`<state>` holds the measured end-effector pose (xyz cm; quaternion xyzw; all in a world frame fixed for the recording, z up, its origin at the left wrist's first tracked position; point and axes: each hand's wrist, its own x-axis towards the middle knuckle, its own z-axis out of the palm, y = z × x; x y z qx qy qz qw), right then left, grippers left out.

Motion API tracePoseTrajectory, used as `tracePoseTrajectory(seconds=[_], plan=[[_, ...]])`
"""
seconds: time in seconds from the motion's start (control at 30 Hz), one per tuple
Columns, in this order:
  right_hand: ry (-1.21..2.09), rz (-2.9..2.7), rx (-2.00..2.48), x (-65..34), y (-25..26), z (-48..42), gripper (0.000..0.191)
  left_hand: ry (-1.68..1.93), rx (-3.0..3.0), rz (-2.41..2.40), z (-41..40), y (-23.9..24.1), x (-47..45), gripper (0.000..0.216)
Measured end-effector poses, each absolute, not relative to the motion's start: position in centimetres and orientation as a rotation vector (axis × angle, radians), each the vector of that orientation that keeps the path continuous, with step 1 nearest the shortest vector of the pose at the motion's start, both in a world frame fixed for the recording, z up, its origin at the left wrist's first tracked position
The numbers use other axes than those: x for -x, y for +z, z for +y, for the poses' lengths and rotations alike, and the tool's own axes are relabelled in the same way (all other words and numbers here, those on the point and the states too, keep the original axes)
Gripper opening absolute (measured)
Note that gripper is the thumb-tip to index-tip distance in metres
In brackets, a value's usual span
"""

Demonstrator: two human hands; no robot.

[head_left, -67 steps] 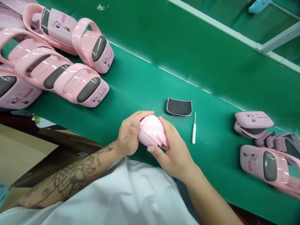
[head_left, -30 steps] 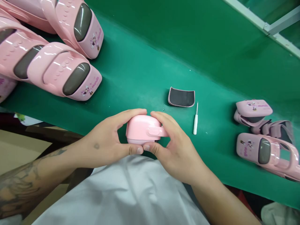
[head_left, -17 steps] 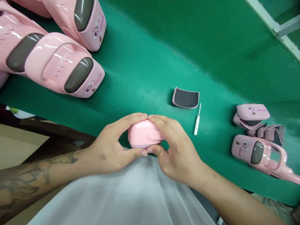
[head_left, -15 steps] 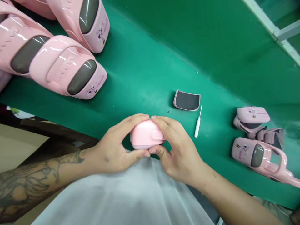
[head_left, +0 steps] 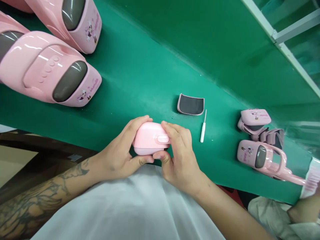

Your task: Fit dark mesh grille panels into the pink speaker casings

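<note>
Both of my hands grip a small pink plastic case (head_left: 150, 138) at the near edge of the green belt (head_left: 150, 76). My left hand (head_left: 120, 156) wraps its left end, thumb underneath and fingers over the top. My right hand (head_left: 178, 156) pinches the right end, fingers on top near the oval latch, thumb below. Beyond the case, a dark grey curved panel with a pink rim (head_left: 191, 105) lies on the belt. A thin white pick tool (head_left: 203, 131) lies just right of the panel.
Large pink handled cases with grey windows (head_left: 50, 75) crowd the belt's far left. More pink cases (head_left: 260, 156) lie at the right. A white metal rail (head_left: 280, 36) crosses the top right. Another person's arm (head_left: 302, 210) shows at the lower right corner.
The case has been turned from its rounded side up to its latch side facing me, and both hands have shifted their hold on it. Another person's arm has come into view at the lower right.
</note>
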<state>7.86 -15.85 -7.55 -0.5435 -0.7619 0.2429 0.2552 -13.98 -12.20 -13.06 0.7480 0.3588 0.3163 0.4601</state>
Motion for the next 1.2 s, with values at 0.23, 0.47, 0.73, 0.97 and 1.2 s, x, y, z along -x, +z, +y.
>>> tracePoseTrajectory(seconds=[0.23,0.47,0.73,0.97,1.2], plan=[[0.61,-2.038,1.487,-7.5,-8.2,-15.6,0.057,0.814,-1.715,1.147,-12.6,-11.1,12.9,0.074],[0.76,-1.807,1.555,-9.6,-10.1,-15.2,0.047,0.79,-1.47,0.999,-10.5,-14.1,12.5,0.119],[0.809,-1.689,1.497,-12.0,-10.9,-18.4,0.059,0.878,-1.711,0.932,-11.0,-13.2,11.3,0.096],[0.793,-1.649,1.423,-13.8,-9.0,-18.4,0.065,0.862,-1.882,0.972,-11.1,-11.1,7.9,0.093],[0.582,-1.508,1.451,-13.4,-8.7,-17.0,0.065,0.993,-2.085,0.786,-11.6,-10.8,4.3,0.08]])
